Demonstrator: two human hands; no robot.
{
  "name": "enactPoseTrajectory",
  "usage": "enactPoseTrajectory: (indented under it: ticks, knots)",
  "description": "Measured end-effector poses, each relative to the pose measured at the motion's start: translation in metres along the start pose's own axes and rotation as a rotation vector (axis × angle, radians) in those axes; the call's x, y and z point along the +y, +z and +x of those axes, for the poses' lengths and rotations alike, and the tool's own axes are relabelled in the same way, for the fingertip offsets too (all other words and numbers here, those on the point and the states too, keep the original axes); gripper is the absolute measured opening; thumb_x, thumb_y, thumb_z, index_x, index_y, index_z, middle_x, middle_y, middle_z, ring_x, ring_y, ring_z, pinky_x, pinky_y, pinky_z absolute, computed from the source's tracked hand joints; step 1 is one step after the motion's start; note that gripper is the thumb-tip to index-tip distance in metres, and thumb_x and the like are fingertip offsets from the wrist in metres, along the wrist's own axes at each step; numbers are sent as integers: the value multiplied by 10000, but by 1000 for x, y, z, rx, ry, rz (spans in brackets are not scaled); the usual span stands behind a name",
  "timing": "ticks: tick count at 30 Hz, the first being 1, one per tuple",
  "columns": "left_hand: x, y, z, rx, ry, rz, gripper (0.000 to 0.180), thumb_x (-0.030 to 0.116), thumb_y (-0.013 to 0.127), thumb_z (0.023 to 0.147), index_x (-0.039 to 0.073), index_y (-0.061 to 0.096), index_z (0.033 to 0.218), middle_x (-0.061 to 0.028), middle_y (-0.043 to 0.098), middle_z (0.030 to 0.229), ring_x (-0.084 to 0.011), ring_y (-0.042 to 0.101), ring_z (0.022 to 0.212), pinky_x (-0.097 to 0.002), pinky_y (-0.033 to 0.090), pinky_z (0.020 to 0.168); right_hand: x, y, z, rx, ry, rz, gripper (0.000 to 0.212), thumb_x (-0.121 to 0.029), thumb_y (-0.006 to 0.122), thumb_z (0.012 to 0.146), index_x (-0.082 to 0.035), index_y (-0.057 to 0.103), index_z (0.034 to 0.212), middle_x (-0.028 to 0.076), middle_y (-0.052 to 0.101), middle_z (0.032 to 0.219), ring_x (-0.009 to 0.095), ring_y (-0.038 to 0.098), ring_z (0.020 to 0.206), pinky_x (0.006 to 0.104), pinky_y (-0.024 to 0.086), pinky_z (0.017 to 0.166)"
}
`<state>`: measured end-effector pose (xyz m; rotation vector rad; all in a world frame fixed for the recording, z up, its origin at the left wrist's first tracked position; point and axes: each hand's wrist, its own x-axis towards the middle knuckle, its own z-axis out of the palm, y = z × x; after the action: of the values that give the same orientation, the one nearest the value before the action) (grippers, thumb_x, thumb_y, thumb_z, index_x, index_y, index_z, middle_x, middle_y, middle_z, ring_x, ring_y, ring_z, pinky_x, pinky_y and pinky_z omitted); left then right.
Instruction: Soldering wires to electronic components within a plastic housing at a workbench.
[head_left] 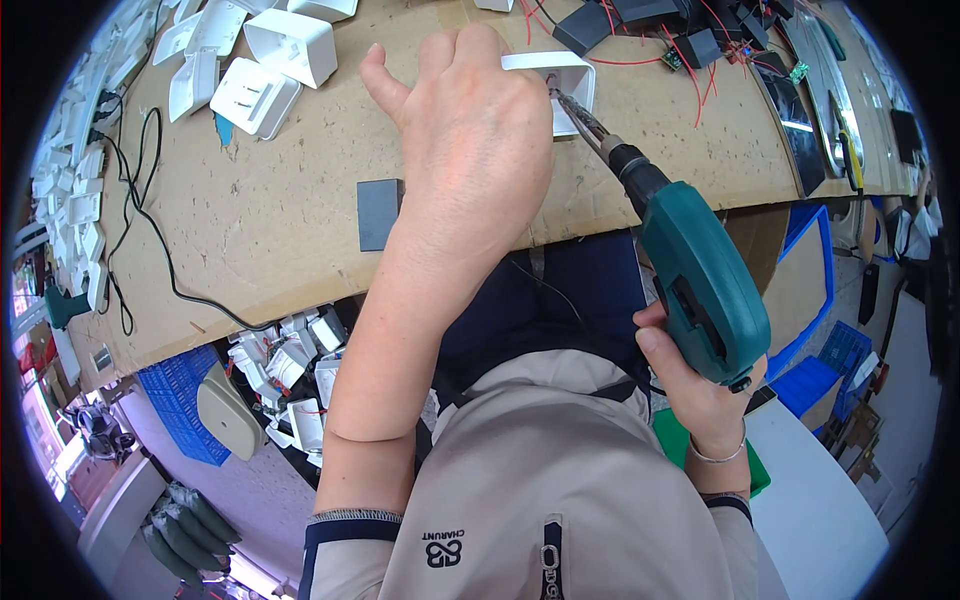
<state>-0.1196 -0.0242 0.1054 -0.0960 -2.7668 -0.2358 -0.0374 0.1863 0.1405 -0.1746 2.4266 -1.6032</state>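
Observation:
My left hand [475, 130] is closed at a small white plastic casing [572, 75], its thumb sticking out to the left and its fingertips hidden beneath the hand. In my right hand [700, 385] is a dark green soldering gun [705, 275], its body slanting up and left. The gun's metal tip reaches into the open side of the casing; the exact contact point is too small to make out. Beside my left wrist, a dark grey rectangular block [379, 215] lies on the brown work surface [290, 210].
White casings [290, 48] lie at the upper left. Black blocks with red wires [640, 20] are heaped at the upper right. A black cable [165, 270] runs along the left. Below the table edge stands a container of white parts [290, 365] beside a blue crate [180, 400].

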Motion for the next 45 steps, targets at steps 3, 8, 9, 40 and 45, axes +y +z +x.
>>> enactPoseTrajectory:
  ticks: [3, 8, 9, 40, 45]
  knots:
    - [0, -1, 0, -1, 1, 0, 142, 137, 623, 793, 19, 693, 757, -89, 555, 913, -271, 517, 960, -598, 244, 964, -1, -1, -2, -3, -26, -30, 593, 49, 696, 729, 92, 437, 1260, 151, 646, 1022, 137, 665, 775, 244, 533, 683]
    - [0, -1, 0, -2, 4, -8, 139, 133, 623, 791, 19, 692, 750, -94, 548, 911, -275, 513, 958, -593, 247, 965, 7, -5, -5, -6, -162, -29, 593, 48, 692, 737, 100, 427, 1265, 138, 649, 976, 150, 662, 774, 244, 529, 683]
    - [0, -1, 0, -2, 3, -10, 137, 131, 622, 792, 22, 694, 751, -95, 548, 910, -276, 513, 958, -593, 246, 966, 9, -6, -6, -5, -162, -30, 593, 48, 692, 737, 100, 427, 1265, 138, 649, 976, 150, 662, 774, 244, 529, 683]
    - [-4, 8, -5, 78, -22, -70, 138, 163, 637, 782, 44, 707, 774, -72, 587, 1036, -267, 512, 1030, -598, 212, 998, 6, -15, -17, 18, -23, 141, 591, -64, 700, 754, 57, 448, 1274, 223, 574, 1170, 183, 637, 812, 287, 534, 703]
    - [-6, 16, -4, 159, 6, -92, 116, 112, 624, 746, 23, 680, 697, -78, 589, 973, -261, 513, 983, -614, 229, 961, 6, -15, -17, 28, -29, 122, 596, -71, 698, 759, 60, 439, 1279, 226, 574, 1168, 183, 637, 810, 289, 536, 700]
